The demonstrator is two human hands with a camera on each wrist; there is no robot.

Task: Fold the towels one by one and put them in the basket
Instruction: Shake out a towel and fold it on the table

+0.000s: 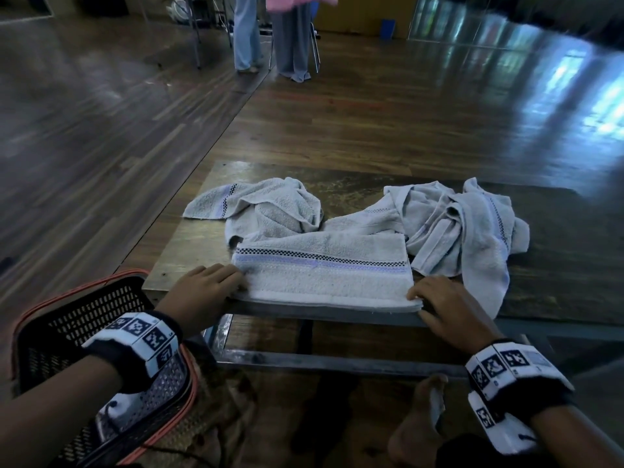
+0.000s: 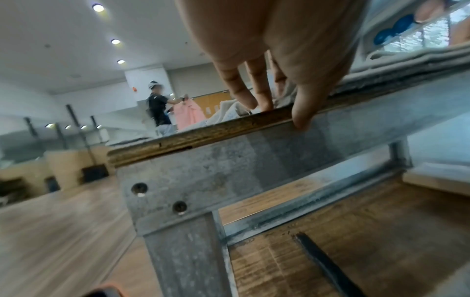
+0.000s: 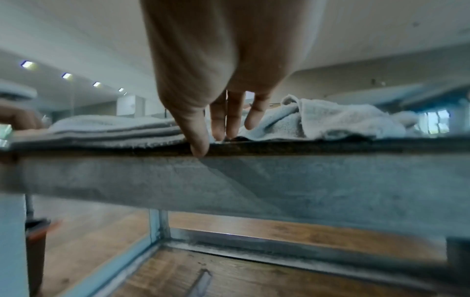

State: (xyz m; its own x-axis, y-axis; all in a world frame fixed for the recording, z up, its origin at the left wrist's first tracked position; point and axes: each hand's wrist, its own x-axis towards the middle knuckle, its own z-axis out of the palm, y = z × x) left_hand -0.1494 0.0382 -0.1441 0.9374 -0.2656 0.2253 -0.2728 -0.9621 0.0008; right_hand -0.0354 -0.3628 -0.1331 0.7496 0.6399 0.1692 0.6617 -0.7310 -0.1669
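Note:
A folded grey towel (image 1: 324, 275) with a purple stripe and checked band lies flat along the near edge of the low table (image 1: 189, 238). My left hand (image 1: 206, 285) rests at its left end, fingers straight and touching the edge. At the towel's right end lies my right hand (image 1: 439, 302), fingers straight on the table beside the layers. In the right wrist view the fingers (image 3: 223, 122) touch the table next to the stacked layers (image 3: 114, 130). Two crumpled grey towels lie behind, one at the left (image 1: 263, 204) and one at the right (image 1: 462, 224).
A black mesh basket (image 1: 84, 319) with an orange rim stands on the floor at my left, below the table's corner. My bare foot (image 1: 418, 420) shows under the table's front rail. Two people stand far off on the wooden floor (image 1: 273, 38).

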